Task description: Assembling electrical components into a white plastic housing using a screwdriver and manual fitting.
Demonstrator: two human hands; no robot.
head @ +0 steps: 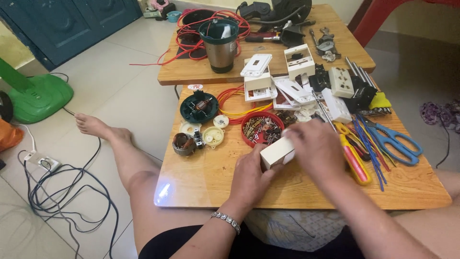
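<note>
Both my hands hold a cream plastic switch box (276, 152) just above the near part of a low wooden table (206, 177). My left hand (249, 180), with a silver bracelet on its wrist, grips the box from below and the left. My right hand (318, 148) covers the box's right end from above; it is slightly blurred. A red round tray of small screws and metal parts (261, 128) lies just beyond the box.
On the table lie motor parts (199, 106), white gears (213, 136), coiled orange and yellow wire (235, 100), white switch plates (256, 72), a yellow-handled tool (353, 160), blue scissors (395, 141) and blue wires. A second table behind bears a blender base (219, 43). Cables trail on the floor at left.
</note>
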